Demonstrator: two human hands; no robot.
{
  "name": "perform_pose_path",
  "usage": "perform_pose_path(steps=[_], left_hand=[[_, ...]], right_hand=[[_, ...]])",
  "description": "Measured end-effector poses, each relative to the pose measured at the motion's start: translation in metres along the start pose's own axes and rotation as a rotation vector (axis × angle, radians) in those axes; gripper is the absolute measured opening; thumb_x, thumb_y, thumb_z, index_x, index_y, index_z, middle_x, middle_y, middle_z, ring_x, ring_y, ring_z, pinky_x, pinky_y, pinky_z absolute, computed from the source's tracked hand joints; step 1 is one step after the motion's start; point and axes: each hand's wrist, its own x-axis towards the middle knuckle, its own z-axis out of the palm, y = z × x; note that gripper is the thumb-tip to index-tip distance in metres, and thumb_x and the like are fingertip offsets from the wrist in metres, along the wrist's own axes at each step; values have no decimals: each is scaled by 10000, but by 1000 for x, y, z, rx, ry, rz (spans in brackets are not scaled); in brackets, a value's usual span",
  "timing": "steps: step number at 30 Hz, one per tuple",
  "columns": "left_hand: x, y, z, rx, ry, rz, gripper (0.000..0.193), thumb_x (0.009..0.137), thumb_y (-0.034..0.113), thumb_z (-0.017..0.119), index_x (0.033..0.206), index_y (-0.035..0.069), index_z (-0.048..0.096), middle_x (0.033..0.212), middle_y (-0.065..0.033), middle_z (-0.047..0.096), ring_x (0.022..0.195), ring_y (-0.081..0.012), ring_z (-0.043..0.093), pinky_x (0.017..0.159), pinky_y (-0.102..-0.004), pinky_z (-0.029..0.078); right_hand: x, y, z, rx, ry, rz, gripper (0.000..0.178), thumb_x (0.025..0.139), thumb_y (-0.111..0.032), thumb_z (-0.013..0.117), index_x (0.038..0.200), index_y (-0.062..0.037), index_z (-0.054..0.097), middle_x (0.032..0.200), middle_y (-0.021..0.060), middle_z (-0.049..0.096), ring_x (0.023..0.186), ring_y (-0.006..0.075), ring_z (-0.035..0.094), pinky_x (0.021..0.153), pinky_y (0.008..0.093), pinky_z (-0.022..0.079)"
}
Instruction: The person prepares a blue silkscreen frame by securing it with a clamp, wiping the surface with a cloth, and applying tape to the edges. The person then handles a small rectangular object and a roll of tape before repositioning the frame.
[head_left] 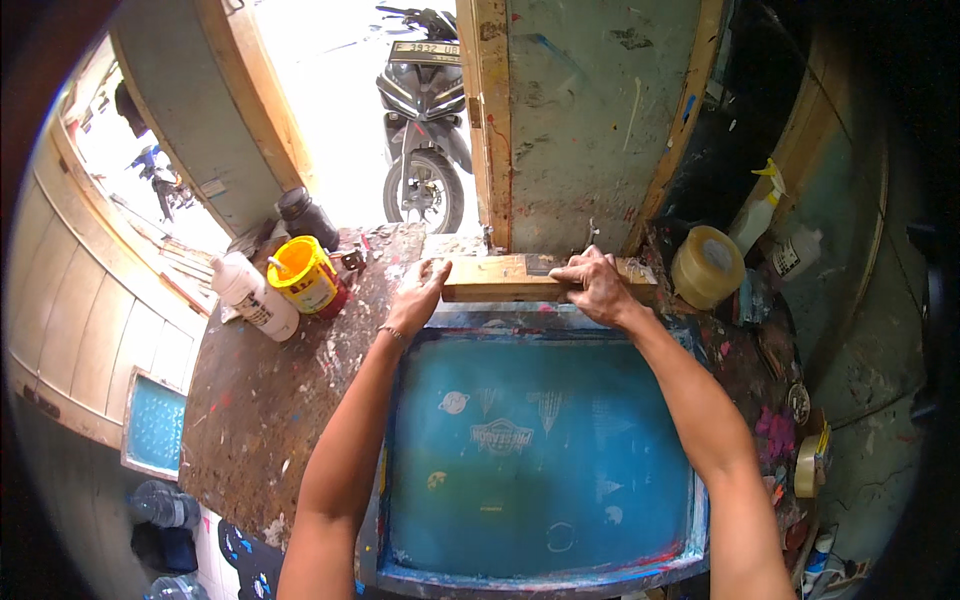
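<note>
A framed printing screen with blue mesh and pale stencil shapes lies on the worktable in front of me. Along its far side runs a wooden bar. My left hand grips the bar's left end, fingers bent over its top. Farther right, my right hand is closed over the bar, with its fingers curled beside a small metal bolt standing behind. Both forearms reach across the screen's sides. What lies under my right fingers is hidden.
On the stained worktable, a yellow tub, white bottle and dark jar stand at left. At right are a roll of clear tape and a spray bottle. A motorcycle is parked outside the doorway.
</note>
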Motion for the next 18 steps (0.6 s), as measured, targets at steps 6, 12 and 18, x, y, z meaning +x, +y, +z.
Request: perform_pose_path(steps=[6,12,18], left_hand=[[49,-29,50,-98,-129,-210,774,854,469,695,1367,-54,446,1191,-236,610,967,-230,631,827,-324,514],[66,-40,71,-216,-111,-201,526,839,343,714,1177,-34,572,1079,-248,611,1016,-353,605,889,-419,494],[71,-47,71,55,20,-15,479,873,338,684,1190,2,557,1049,-165,629,973,-227,597,840,-346,490]], right_hand=[[1,27,30,66,-2,-9,405,670,-110,678,1062,-175,756,943,26,692,938,248,528,899,398,381],[-1,36,52,59,17,62,399,660,-105,679,1046,-159,760,1002,27,718,996,254,550,922,388,391],[4,39,59,90,134,-2,354,620,-74,693,966,-95,767,944,63,733,923,255,602,884,376,487]])
